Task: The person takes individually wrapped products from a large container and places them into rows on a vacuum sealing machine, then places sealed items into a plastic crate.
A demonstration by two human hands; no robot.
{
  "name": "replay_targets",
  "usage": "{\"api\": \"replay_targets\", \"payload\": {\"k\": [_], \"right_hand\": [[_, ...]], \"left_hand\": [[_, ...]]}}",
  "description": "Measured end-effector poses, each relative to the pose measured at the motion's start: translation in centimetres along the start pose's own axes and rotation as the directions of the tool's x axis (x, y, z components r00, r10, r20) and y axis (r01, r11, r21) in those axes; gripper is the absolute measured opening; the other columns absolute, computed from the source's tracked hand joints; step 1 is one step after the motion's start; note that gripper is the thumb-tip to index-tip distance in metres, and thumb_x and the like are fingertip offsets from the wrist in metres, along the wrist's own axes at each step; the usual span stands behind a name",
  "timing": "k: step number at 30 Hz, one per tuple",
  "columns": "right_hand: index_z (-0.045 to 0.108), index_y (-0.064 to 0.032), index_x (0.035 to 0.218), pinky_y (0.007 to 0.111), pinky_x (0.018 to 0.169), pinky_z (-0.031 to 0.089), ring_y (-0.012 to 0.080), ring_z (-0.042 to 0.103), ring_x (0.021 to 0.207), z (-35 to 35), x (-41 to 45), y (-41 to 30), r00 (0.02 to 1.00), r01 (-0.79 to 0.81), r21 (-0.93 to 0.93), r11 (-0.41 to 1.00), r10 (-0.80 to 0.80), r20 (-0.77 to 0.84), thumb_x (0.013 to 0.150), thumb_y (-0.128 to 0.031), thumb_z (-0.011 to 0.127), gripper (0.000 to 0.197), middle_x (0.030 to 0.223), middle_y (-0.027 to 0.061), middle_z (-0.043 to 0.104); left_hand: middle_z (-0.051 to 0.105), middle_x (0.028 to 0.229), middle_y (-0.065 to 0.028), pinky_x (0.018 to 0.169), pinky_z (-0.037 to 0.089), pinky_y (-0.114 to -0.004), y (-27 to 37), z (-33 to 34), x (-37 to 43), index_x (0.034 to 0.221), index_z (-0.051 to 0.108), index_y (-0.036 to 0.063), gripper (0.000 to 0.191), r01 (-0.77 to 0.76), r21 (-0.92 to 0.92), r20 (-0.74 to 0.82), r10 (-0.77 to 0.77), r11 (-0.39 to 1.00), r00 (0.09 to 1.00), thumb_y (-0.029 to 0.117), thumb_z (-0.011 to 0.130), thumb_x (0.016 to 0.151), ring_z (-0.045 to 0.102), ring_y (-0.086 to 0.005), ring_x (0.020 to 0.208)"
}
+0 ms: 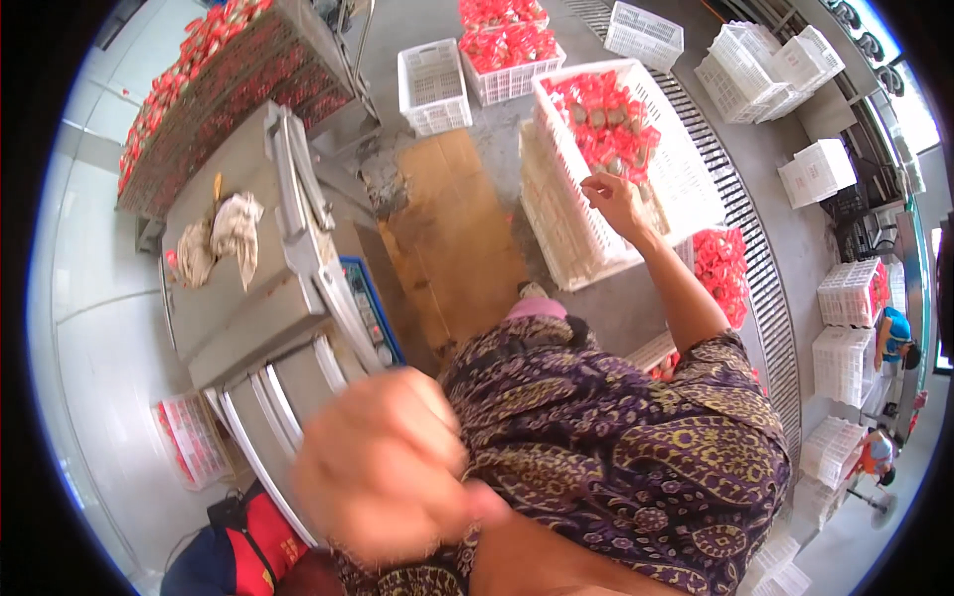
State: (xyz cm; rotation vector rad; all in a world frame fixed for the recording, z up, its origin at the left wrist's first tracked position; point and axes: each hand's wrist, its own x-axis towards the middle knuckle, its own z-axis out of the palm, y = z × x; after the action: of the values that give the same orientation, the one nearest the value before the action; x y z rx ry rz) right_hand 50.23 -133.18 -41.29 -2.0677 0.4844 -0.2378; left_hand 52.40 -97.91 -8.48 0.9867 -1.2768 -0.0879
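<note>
Close to the camera at lower left, my left hand [380,462] is a blurred fist. Its palm side is hidden, and nothing shows in it. Farther off, my right hand [615,201] hovers over the near rim of a white plastic crate [682,179]. Its fingers are loosely bent, slightly apart, with nothing visible between them. Red-and-clear plastic packets [596,119] with brownish contents fill the far part of that crate. The crate rests on other stacked white crates [548,216].
A stainless steel table [246,313] at left bears crumpled cloths [235,231]. Behind it, packets top a stacked rack [253,112]. Flattened cardboard [455,231] covers the floor before me. A drain grating [738,194] runs past more crates [745,71]. Two people [894,339] are at far right.
</note>
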Motion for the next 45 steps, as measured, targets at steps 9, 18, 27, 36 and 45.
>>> {"api": "replay_targets", "payload": {"k": [9, 18, 27, 36, 45], "right_hand": [[0.031, -0.0120, 0.146, 0.046, 0.104, 0.043, 0.0381, 0.042, 0.132, 0.8, 19.8, 7.9, 0.978, -0.033, -0.240, 0.970, -0.018, -0.208, 0.066, -0.031, 0.086, 0.099, 0.148, 0.0198, 0.035], [0.024, -0.0096, 0.148, 0.045, 0.109, 0.038, 0.0424, 0.040, 0.129, 4.2, 26.7, 9.6, 0.985, 0.132, -0.287, 0.949, -0.158, -0.070, 0.064, -0.011, 0.079, 0.101, 0.139, 0.0206, 0.044], [0.032, -0.0300, 0.148, 0.047, 0.084, 0.054, 0.0401, 0.052, 0.112, 3.0, 26.5, 8.5, 0.976, 0.217, -0.366, 0.905, -0.191, 0.107, 0.071, -0.001, 0.068, 0.090, 0.117, 0.0182, 0.054], [0.056, -0.0142, 0.124, 0.045, 0.087, 0.052, 0.0404, 0.056, 0.109, 5.3, 26.8, 11.9, 0.933, 0.334, -0.405, 0.851, -0.360, 0.014, 0.080, 0.000, 0.053, 0.046, 0.114, 0.0189, 0.057], [0.060, -0.0048, 0.099, 0.045, 0.084, 0.049, 0.0414, 0.057, 0.101, 4.7, 25.9, 11.7, 0.865, 0.318, -0.175, 0.932, -0.361, -0.348, 0.078, -0.002, 0.065, 0.022, 0.103, 0.0187, 0.061]], "left_hand": [[0.043, 0.071, 0.0031, 0.062, 0.034, -0.021, -10.4, -5.1, -15.3, 0.072, 0.039, 0.0115, 0.034, 0.927, 0.086, -0.772, -0.564, 0.364, 0.293, -0.002, 0.068, 0.083, 0.038, -0.0060, 0.066], [0.042, 0.068, 0.0027, 0.057, 0.031, -0.022, -14.1, -1.4, -16.5, 0.074, 0.041, 0.0112, 0.031, 0.951, -0.126, -0.865, -0.501, 0.284, 0.035, 0.002, 0.069, 0.086, 0.037, -0.0066, 0.062], [0.041, 0.069, 0.0045, 0.061, 0.033, -0.021, -16.8, -0.4, -15.7, 0.074, 0.041, 0.0110, 0.032, 0.966, -0.200, -0.821, -0.566, 0.163, -0.074, 0.004, 0.070, 0.086, 0.036, -0.0050, 0.065], [0.042, 0.067, 0.0025, 0.059, 0.033, -0.023, -19.2, -0.7, -15.9, 0.072, 0.041, 0.0099, 0.033, 0.988, -0.036, -0.774, -0.630, 0.151, 0.068, 0.006, 0.071, 0.085, 0.036, -0.0068, 0.063], [0.042, 0.068, 0.0024, 0.058, 0.032, -0.024, -19.1, -0.5, -17.4, 0.070, 0.042, 0.0089, 0.033, 0.999, -0.009, -0.787, -0.617, 0.048, 0.023, 0.008, 0.071, 0.084, 0.036, -0.0079, 0.063]]}}
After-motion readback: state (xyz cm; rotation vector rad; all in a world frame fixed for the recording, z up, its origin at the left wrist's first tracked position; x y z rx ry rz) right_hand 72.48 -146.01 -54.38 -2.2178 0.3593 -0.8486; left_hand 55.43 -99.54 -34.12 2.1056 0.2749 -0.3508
